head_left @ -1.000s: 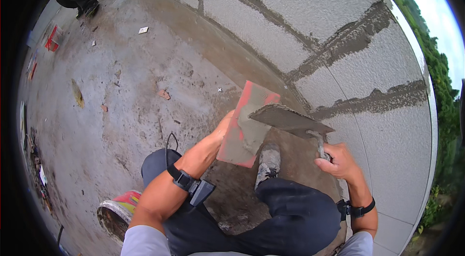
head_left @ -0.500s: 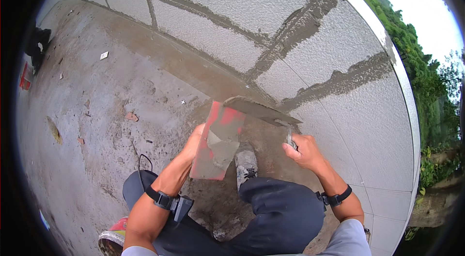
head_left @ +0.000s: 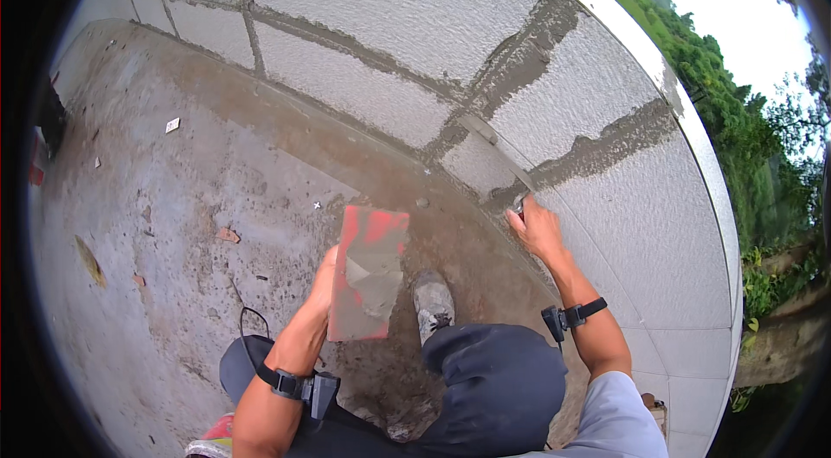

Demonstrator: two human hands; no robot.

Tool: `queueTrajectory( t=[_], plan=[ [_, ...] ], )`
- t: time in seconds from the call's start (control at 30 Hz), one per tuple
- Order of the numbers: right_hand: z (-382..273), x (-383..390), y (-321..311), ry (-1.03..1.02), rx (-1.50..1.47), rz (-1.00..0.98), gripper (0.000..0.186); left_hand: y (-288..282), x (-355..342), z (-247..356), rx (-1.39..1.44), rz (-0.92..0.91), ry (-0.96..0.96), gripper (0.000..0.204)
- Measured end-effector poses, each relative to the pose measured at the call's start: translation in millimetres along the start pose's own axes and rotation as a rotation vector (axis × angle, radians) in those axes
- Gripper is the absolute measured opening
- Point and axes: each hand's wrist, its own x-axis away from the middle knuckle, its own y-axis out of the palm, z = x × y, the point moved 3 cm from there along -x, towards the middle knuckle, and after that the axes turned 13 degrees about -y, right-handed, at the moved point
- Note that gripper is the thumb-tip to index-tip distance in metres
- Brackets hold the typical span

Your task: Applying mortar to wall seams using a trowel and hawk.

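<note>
My left hand (head_left: 321, 287) grips a red, flat mortar board (head_left: 353, 237) from its left side; its fingers are mostly hidden beneath. A patch of grey mortar (head_left: 374, 283) lies on the board, thickest toward its right half. My right hand (head_left: 538, 229) is closed round the handle of a long steel trowel (head_left: 512, 165). The trowel's blade lies along the lower part of the wall (head_left: 628, 241), close to where two grey mortar bands (head_left: 472, 99) meet. The wall is made of pale, rough-faced panels, with mortar smeared over several joints.
My shoe (head_left: 432, 298) stands on the stained concrete floor (head_left: 190, 216) close to the wall's foot. Small brick bits (head_left: 228, 235) and a white chip (head_left: 172, 125) lie to the left. Beyond the wall's top edge are green trees (head_left: 718, 103).
The trowel has gone from beside the mortar board to the wall, my right hand moving forward with it. Mortar that hung on the blade no longer shows. The board has shifted slightly left and nearer.
</note>
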Motion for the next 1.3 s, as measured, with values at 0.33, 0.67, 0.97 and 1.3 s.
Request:
queueTrajectory(
  t=[0.33,0.67,0.97,1.3],
  plan=[
    [18.9,-8.5,-3.3,0.169,-0.123,0.035,0.043,-0.1,-2.6,-0.7,-0.12,-0.003,0.038,0.038],
    [75.8,45.9,-8.6,0.244,-0.371,-0.107,0.04,0.2,-12.9,-10.1,-0.244,-0.09,-0.061,0.078],
    [43.8,57.9,-38.1,0.194,-0.096,-0.043,0.041,-14.7,-3.6,-9.6,-0.17,-0.013,0.031,0.052],
    [70.4,85.2,-35.0,0.285,-0.194,0.001,0.04,8.2,-14.5,-9.9,-0.046,-0.011,0.024,0.044]
  ],
)
